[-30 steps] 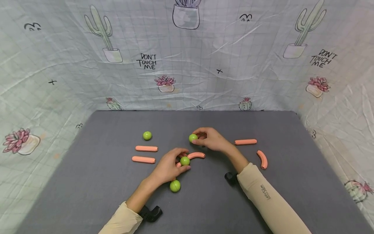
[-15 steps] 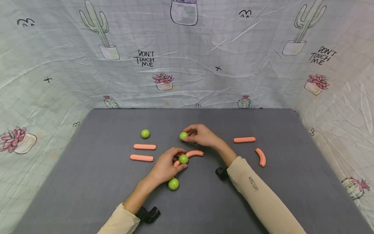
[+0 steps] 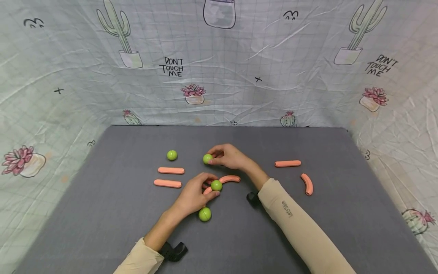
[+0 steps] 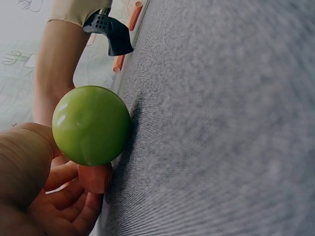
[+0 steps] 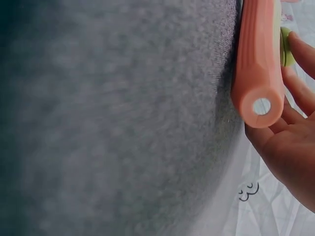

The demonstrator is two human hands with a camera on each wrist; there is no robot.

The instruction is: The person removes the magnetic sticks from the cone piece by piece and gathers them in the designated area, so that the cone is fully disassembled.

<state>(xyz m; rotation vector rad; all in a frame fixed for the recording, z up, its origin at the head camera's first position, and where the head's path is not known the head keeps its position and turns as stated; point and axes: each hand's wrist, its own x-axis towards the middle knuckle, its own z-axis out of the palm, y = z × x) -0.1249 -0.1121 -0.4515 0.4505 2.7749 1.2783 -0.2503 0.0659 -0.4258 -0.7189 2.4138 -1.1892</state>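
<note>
In the head view my left hand (image 3: pixel 195 193) has thumb and fingers around a green ball (image 3: pixel 216 185) in the middle of the table. A curved orange tube (image 3: pixel 230 178) adjoins that ball on the right; another curved orange tube (image 3: pixel 207 190) lies partly hidden under the hand. Nearer me, a green ball (image 3: pixel 205 214) sits at that tube's other end; this ball (image 4: pixel 91 126) looms large in the left wrist view. Farther back, my right hand (image 3: pixel 228 156) pinches a green ball (image 3: pixel 207 159). A hollow tube end (image 5: pixel 258 101) fills the right wrist view's foreground.
Left on the grey table (image 3: pixel 113 213) are two straight orange tubes (image 3: pixel 171 170) and a green ball (image 3: pixel 172 155). At right lie a straight orange tube (image 3: pixel 288 163) and a curved orange tube (image 3: pixel 307 184). A printed cloth (image 3: pixel 232 99) encloses the back and sides.
My right hand has carried its green ball leftward along the back of the table. The left hand stays at its ball, and the other pieces have not moved.
</note>
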